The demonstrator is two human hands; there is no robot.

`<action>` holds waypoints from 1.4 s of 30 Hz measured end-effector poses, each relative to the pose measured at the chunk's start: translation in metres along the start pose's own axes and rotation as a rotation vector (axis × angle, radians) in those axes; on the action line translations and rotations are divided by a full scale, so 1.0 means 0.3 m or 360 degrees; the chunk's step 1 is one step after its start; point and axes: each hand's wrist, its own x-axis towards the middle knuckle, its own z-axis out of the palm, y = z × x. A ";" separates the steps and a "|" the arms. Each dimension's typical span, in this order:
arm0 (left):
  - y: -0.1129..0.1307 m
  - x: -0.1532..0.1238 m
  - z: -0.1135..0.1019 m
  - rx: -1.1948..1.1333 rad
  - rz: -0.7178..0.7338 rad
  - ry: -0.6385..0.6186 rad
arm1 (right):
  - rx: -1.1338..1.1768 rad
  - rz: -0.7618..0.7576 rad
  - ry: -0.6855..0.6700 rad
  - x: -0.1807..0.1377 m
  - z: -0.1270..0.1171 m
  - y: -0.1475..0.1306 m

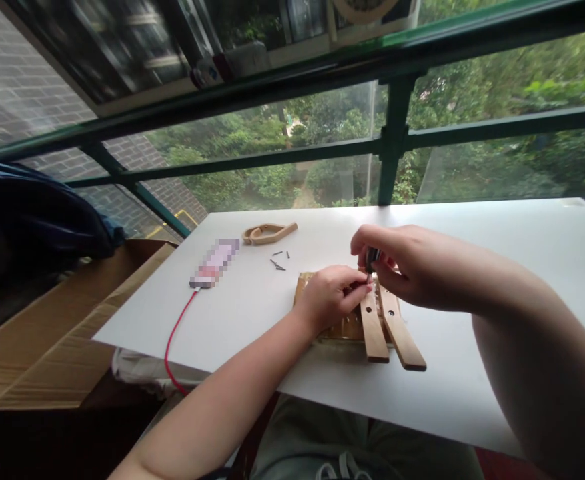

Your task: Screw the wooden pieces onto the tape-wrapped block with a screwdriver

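A wooden assembly (352, 327) lies on the white table (472, 387) in front of me: a flat plywood piece with two long wooden slats (395, 330) sticking out toward me. My left hand (329, 297) rests on it with fingers pinched at the slats' far end. My right hand (397, 257) is closed around a small dark tool (372, 257), probably a screwdriver, held upright right above the same spot. The two hands touch at the fingertips.
Several small dark screws (278, 260) lie loose behind the assembly. A curved wooden part (267, 233) lies further back. A blurred phone (215, 263) with a red cable (175, 333) lies at left. Cardboard boxes (47, 333) stand to the left, a window railing behind.
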 end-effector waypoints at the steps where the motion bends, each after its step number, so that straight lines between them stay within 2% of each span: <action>1: -0.002 0.000 0.001 -0.0003 0.0004 -0.0006 | -0.0027 0.0014 0.0002 0.001 -0.002 0.003; 11: -0.012 0.003 0.003 -0.0034 0.0034 0.0016 | -0.0246 0.0151 0.0097 0.009 -0.031 0.010; 17: -0.013 0.004 0.008 -0.0031 0.0040 0.0009 | -0.0243 0.0159 0.0137 0.013 -0.028 0.014; 24: -0.001 -0.006 0.001 0.0031 -0.0087 0.0048 | -0.0213 0.0147 0.0135 0.013 -0.026 0.009; 42: -0.020 -0.005 0.012 -0.0098 -0.0063 0.0156 | -0.0265 0.0233 0.0199 0.030 -0.016 -0.005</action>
